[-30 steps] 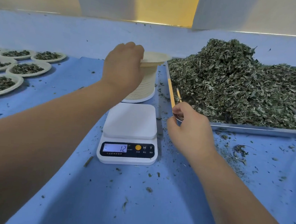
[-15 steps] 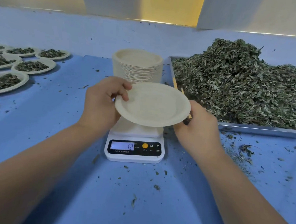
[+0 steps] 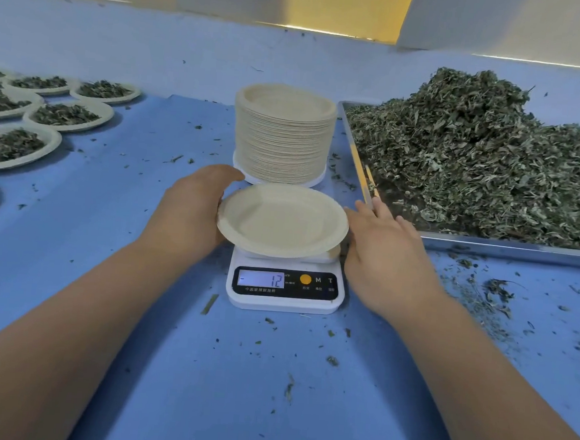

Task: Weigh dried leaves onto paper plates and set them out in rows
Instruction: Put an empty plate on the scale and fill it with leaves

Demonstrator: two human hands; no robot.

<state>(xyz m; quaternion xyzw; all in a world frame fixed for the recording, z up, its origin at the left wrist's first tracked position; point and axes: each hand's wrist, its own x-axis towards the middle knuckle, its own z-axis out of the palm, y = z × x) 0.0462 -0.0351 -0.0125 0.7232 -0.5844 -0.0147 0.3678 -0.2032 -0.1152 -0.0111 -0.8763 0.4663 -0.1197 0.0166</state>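
An empty paper plate [image 3: 281,219] lies on the white kitchen scale [image 3: 285,285], whose display reads 12 with a minus sign. My left hand [image 3: 193,206] holds the plate's left rim, thumb curled over its far edge. At the plate's right rim lies my right hand [image 3: 386,247], its fingers straight and relaxed, holding nothing. A tall stack of paper plates [image 3: 284,133] stands just behind the scale. A large heap of dried green leaves [image 3: 485,158] fills a metal tray [image 3: 506,247] on the right.
Several plates of weighed leaves [image 3: 66,114] stand in rows at the far left on the blue table cover [image 3: 235,388]. Chopsticks [image 3: 370,180] lie at the tray's left edge. Loose leaf bits are scattered around the scale and in front of the tray.
My left hand took one plate off the stack and brought it down; both hands lowered it onto the scale. My right hand has since let go of the rim.
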